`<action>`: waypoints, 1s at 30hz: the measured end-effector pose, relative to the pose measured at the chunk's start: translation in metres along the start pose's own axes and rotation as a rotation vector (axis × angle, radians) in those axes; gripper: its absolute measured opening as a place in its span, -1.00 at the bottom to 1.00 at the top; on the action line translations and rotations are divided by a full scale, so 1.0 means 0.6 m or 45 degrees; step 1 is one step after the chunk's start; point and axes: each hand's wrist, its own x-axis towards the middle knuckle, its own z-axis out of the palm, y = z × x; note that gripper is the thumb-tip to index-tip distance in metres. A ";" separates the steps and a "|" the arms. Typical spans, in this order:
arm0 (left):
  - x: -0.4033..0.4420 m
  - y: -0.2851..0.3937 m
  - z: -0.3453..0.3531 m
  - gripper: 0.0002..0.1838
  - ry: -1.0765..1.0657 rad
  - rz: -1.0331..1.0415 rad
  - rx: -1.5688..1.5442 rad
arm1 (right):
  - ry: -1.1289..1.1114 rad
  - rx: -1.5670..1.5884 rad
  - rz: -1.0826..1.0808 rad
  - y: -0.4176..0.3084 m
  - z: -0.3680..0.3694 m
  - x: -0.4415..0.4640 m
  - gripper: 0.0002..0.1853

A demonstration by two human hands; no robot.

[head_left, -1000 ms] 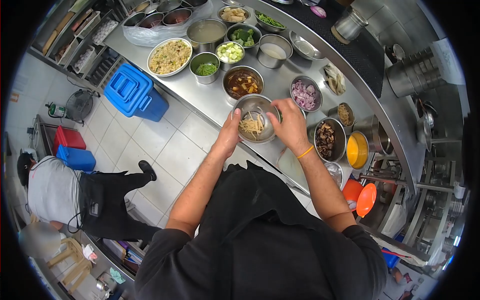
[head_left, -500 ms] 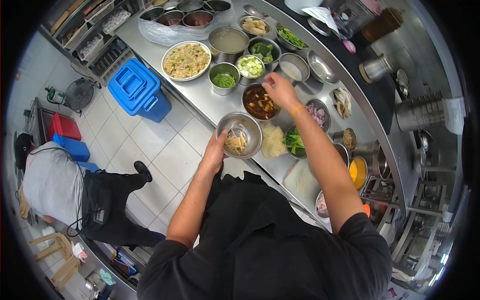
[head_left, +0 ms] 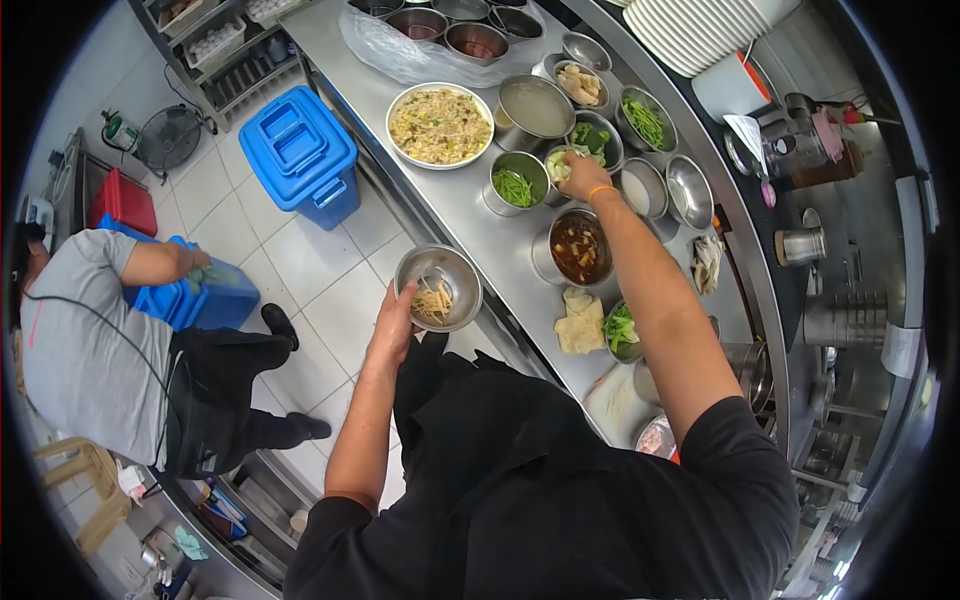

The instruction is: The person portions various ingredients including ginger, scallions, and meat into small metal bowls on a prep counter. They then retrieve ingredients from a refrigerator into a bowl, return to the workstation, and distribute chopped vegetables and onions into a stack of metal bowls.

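My left hand grips the rim of a steel bowl with pale yellow strips in it, held beside the counter's edge. My right hand, with a yellow band at the wrist, is down in the container of pale green diced vegetable; its fingertips are partly hidden among the pieces. Near that hand are a bowl of broccoli, a pot of cut green beans, a bowl of white liquid and a pot of brown sauce with chunks.
A plate of fried rice sits on the steel counter. Folded yellowish cloth, leafy greens and a cutting board lie nearer me. A blue lidded bin stands on the floor. Another person bends at the left.
My right hand has left the bowl of strips and reached across to the diced vegetable. My left hand has moved left with the bowl. The other person's arm now reaches to a blue bin.
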 end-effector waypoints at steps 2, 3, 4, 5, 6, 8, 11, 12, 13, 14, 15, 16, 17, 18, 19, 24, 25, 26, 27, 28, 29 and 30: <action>0.015 0.015 0.000 -0.44 -0.016 0.023 0.022 | 0.037 0.008 -0.017 0.009 0.009 0.005 -0.35; 0.018 0.019 0.001 -0.43 -0.023 0.026 0.037 | 0.047 0.016 -0.022 0.016 0.020 0.004 -0.35; 0.023 0.022 0.003 -0.43 -0.039 0.021 0.052 | 0.060 0.020 -0.037 0.023 0.027 0.006 -0.37; 0.030 0.025 0.007 -0.42 -0.055 0.023 0.064 | 0.070 0.053 -0.036 0.023 0.027 0.004 -0.38; 0.037 0.029 0.012 -0.42 -0.072 0.028 0.078 | 0.084 0.087 -0.035 0.024 0.028 0.000 -0.39; 0.048 0.032 0.029 -0.41 -0.140 0.002 0.013 | 0.115 0.110 -0.043 0.027 0.028 -0.004 -0.39; 0.056 0.029 0.060 -0.40 -0.192 -0.030 0.012 | 0.195 0.071 -0.129 0.031 0.032 -0.010 -0.36; 0.056 0.027 0.069 -0.40 -0.198 -0.042 0.030 | 0.152 0.124 -0.117 0.033 0.032 -0.010 -0.34; 0.058 0.023 0.076 -0.40 -0.212 -0.046 0.031 | 0.139 0.133 -0.112 0.033 0.033 -0.010 -0.34; 0.061 0.018 0.082 -0.40 -0.225 -0.048 0.034 | 0.128 0.144 -0.107 0.032 0.032 -0.010 -0.34; 0.062 0.014 0.088 -0.40 -0.238 -0.048 0.040 | 0.121 0.158 -0.102 0.030 0.033 -0.012 -0.34; 0.060 0.010 0.093 -0.40 -0.237 -0.052 0.045 | 0.122 0.117 -0.067 0.024 0.032 -0.013 -0.38; 0.059 0.007 0.100 -0.40 -0.235 -0.051 0.049 | 0.111 0.101 -0.062 0.024 0.033 -0.011 -0.39; 0.061 0.006 0.106 -0.40 -0.233 -0.048 0.050 | 0.100 0.083 -0.060 0.024 0.033 -0.008 -0.39; 0.063 0.004 0.113 -0.40 -0.236 -0.054 0.047 | 0.087 0.064 -0.061 0.026 0.033 -0.006 -0.40; 0.056 0.003 0.136 -0.40 -0.209 -0.100 0.097 | 0.142 0.129 -0.081 0.045 0.047 -0.006 -0.51; 0.055 0.002 0.139 -0.40 -0.206 -0.098 0.094 | 0.149 0.134 -0.079 0.050 0.053 -0.004 -0.53; 0.055 0.002 0.142 -0.40 -0.203 -0.095 0.092 | 0.177 0.175 -0.102 0.053 0.051 -0.007 -0.55; 0.054 0.001 0.143 -0.40 -0.200 -0.090 0.091 | 0.206 0.215 -0.125 0.057 0.050 -0.013 -0.56; 0.055 -0.001 0.145 -0.41 -0.200 -0.093 0.085 | 0.233 0.256 -0.148 0.060 0.050 -0.018 -0.58; 0.058 -0.005 0.145 -0.41 -0.196 -0.094 0.078 | 0.239 0.282 -0.155 0.065 0.051 -0.018 -0.60; 0.060 -0.008 0.143 -0.41 -0.189 -0.093 0.070 | 0.245 0.308 -0.164 0.069 0.051 -0.017 -0.62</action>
